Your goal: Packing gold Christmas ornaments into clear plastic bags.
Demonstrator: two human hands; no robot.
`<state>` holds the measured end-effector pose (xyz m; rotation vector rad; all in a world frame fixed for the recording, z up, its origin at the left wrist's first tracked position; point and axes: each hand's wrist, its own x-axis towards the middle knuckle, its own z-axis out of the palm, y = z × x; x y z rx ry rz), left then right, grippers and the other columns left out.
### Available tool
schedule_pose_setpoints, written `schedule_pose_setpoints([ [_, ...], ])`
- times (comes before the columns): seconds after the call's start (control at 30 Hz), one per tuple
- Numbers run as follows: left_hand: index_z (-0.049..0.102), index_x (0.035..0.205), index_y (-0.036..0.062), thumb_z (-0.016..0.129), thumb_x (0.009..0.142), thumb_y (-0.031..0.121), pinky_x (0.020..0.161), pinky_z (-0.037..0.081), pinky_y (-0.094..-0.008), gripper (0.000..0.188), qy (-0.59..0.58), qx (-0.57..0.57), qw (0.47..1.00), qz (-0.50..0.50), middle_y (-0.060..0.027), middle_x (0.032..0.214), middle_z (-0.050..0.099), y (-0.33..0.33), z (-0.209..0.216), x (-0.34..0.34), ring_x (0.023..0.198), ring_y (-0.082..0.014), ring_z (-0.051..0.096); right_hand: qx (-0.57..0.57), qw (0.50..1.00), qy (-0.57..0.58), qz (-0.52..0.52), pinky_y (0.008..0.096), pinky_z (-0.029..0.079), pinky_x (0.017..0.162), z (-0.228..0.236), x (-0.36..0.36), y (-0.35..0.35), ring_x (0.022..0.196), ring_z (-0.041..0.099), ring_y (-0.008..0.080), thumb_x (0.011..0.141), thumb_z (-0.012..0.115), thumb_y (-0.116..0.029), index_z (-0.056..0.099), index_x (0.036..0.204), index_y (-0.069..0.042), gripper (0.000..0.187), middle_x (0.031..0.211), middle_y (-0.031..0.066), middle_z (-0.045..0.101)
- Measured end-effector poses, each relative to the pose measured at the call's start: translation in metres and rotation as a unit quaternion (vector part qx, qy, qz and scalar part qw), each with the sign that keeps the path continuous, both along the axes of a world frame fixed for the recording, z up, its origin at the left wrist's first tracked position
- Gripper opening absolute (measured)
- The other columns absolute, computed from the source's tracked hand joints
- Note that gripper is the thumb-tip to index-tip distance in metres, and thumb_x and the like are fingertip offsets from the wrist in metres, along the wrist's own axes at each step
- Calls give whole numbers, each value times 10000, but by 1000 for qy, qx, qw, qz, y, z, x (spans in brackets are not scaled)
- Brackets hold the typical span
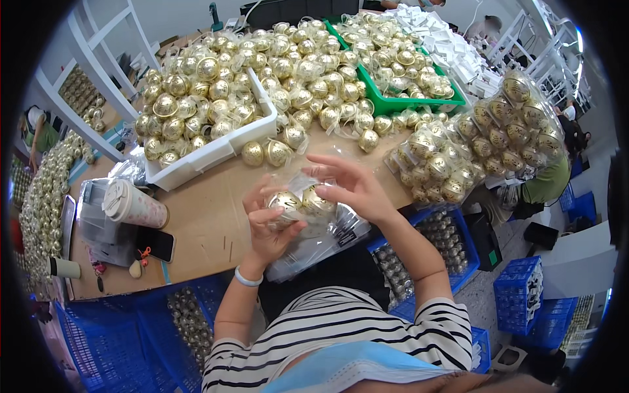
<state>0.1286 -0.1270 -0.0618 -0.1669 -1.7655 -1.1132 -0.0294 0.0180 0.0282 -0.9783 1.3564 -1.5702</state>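
Observation:
Two gold ball ornaments with dark markings are held side by side above the table's near edge, with clear plastic around them. My left hand [267,226] is closed around the left gold ball ornament [286,205]. The fingers of my right hand [347,187] press on the right gold ball ornament [316,200] and the clear plastic by it. Flat clear plastic packaging [327,241] lies under my hands. Just beyond them, two loose gold balls [278,152] rest on the brown table [203,209].
Gold balls heap in a white tray [216,157] and a green tray [419,103]. Packed ornaments [504,128] are stacked at the right. A cup [134,203] and a phone [156,244] stand left. Blue crates [468,242] sit below the table; other people are farther off.

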Motion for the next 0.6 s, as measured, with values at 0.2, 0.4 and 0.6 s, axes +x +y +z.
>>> schedule_pose_setpoints([
  [0.2, 419, 1249, 133, 817, 867, 267, 872, 548, -471, 568, 45, -111, 993, 20, -166, 1356, 419, -12, -3, 2, 1126, -393, 591, -209, 868, 450, 10, 357, 499, 951, -3, -6, 18, 1135, 636, 308, 998, 589, -102, 712, 1239, -27, 281, 1377, 194, 619],
  [0.4, 208, 1413, 38, 612, 1003, 231, 930, 492, -484, 607, 69, -5, 997, 28, -171, 1185, 493, 14, 13, -1, 1064, -329, 570, -186, 865, 458, -85, 386, 453, 1035, -28, 18, 28, 1236, 583, 312, 992, 535, -59, 627, 1341, -8, 364, 1461, 234, 529],
  [0.6, 149, 1401, 7, 440, 902, -31, 943, 447, -465, 579, 3, 82, 987, 138, -214, 1117, 520, 40, 26, 0, 989, -284, 551, -72, 729, 679, -37, 426, 445, 1085, 15, 29, 30, 1319, 555, 315, 916, 704, -334, 376, 1506, 17, 760, 1541, 209, 420],
])
